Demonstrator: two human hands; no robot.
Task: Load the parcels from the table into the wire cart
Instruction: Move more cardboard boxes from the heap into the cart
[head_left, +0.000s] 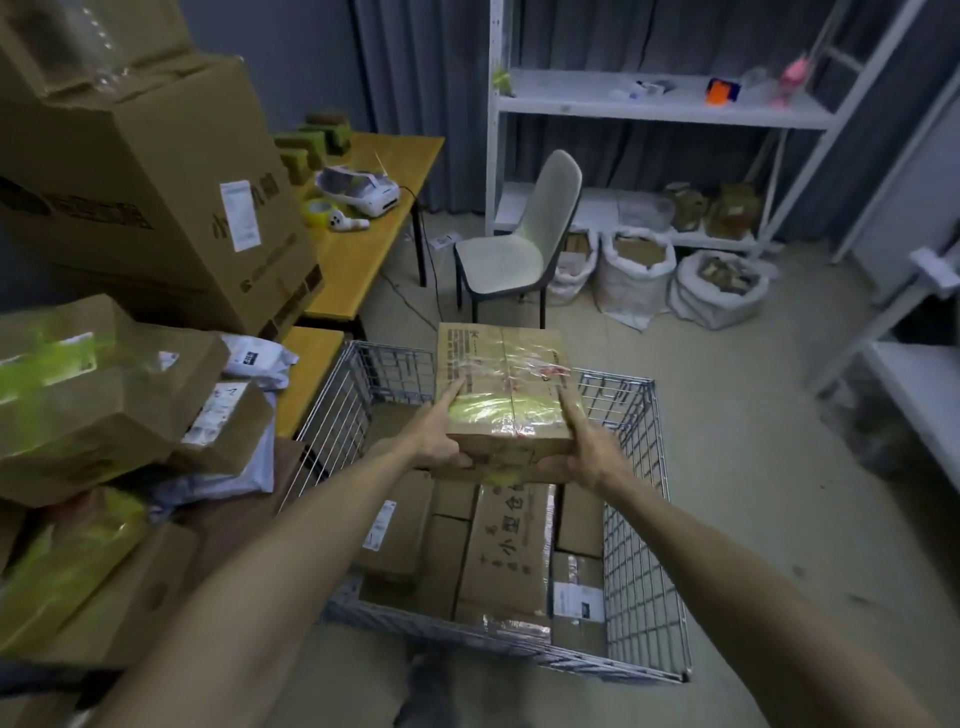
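Below parcel (506, 384), boxes (506, 551) inside wire cart (641, 519)

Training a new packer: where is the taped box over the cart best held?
Take the box by its left and right edges at the near end, as the left hand and right hand do: thumbs on top, fingers under. It lies flat and wide.
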